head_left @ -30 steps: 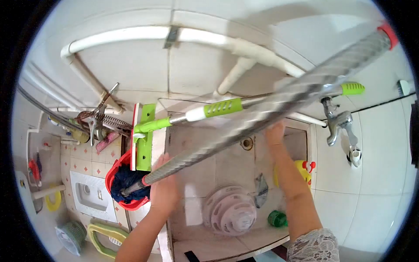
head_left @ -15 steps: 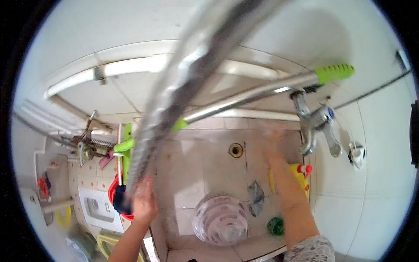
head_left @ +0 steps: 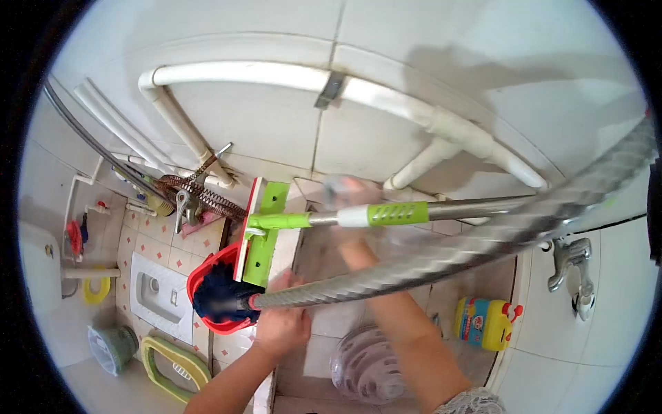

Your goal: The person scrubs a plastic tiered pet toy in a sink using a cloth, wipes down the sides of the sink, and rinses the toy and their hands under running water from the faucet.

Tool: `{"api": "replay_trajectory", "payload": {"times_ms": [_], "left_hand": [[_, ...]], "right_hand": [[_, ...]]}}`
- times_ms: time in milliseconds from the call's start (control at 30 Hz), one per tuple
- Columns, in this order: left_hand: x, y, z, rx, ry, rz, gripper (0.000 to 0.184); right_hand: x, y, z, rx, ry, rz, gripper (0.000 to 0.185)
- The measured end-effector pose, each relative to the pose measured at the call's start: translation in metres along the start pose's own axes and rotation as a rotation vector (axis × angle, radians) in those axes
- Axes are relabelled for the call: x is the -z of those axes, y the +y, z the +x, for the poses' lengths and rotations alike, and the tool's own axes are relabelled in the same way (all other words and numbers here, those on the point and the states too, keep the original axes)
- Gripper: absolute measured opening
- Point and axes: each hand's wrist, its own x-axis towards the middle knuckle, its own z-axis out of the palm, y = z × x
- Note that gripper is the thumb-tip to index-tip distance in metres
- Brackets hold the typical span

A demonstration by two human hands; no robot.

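My left hand (head_left: 283,327) lies on the pale ledge, fingers stretched out and partly hidden behind a mop's ribbed metal pole (head_left: 427,265). Close by, the mop's dark blue head (head_left: 221,293) sits in a red bucket (head_left: 200,272). My right hand (head_left: 355,193) is smeared by motion at the basin's far side, behind the pole of a green-and-white squeegee-like tool (head_left: 265,224). A pale bluish blur shows at its fingers, seemingly something held, too smeared to name. Beneath my right forearm, a clear plastic basin (head_left: 362,366) is partly covered.
A yellow bottle with a red cap (head_left: 489,324) and a metal tap (head_left: 571,262) are at the right. White pipes (head_left: 262,72) run along the wall. On the left are a squat toilet (head_left: 158,293), a small tub (head_left: 114,348) and a yellow-green stool (head_left: 176,369).
The view has swung left. My right hand has moved from the basin's right part towards its far left corner. The ribbed pole now slants across to the right.
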Motion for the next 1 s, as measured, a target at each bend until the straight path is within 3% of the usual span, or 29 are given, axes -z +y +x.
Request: {"api": "replay_trajectory", "payload": {"times_ms": [33, 133, 167, 200, 267, 333, 433, 500, 567, 633, 800, 1000], "left_hand": [[0.001, -0.002, 0.002, 0.003, -0.006, -0.007, 0.045], [0.000, -0.004, 0.000, 0.044, 0.004, -0.042, 0.044], [0.000, -0.003, -0.001, 0.066, -0.023, -0.047, 0.043], [0.002, -0.005, 0.001, 0.083, -0.041, -0.050, 0.042], [0.002, -0.008, 0.003, 0.040, -0.033, -0.069, 0.039], [0.001, -0.011, 0.001, 0.033, -0.046, -0.096, 0.038], [-0.005, -0.018, 0.002, -0.003, -0.069, -0.067, 0.038], [-0.008, -0.019, -0.003, -0.016, -0.100, -0.096, 0.039], [-0.010, -0.021, 0.001, -0.062, -0.100, -0.030, 0.040], [-0.007, -0.020, -0.002, -0.076, -0.126, -0.028, 0.041], [-0.006, -0.017, -0.001, 0.002, -0.157, -0.139, 0.042], [-0.009, -0.017, 0.004, -0.036, -0.201, -0.066, 0.043]], "right_hand": [[-0.013, -0.012, 0.010, 0.338, -0.156, -0.417, 0.020], [-0.031, -0.003, 0.014, 0.552, -0.236, -0.183, 0.021], [-0.017, 0.015, 0.010, 0.521, -0.344, -0.422, 0.020], [0.006, 0.044, 0.009, 0.167, -0.389, -0.174, 0.020], [0.017, 0.052, 0.019, 0.116, -0.279, -0.157, 0.023], [0.014, 0.010, 0.024, 0.679, 0.043, -0.597, 0.025], [-0.012, 0.005, 0.032, 0.688, -0.003, -0.589, 0.035], [0.002, 0.010, 0.020, 0.657, -0.352, -0.728, 0.034], [0.004, 0.055, 0.009, 0.314, -0.230, 0.108, 0.030], [0.023, 0.052, 0.018, 0.669, -0.137, -0.494, 0.027], [-0.005, 0.063, 0.019, 0.863, -0.269, -0.653, 0.016], [0.013, 0.013, 0.072, 1.144, -0.320, -0.385, 0.017]]}}
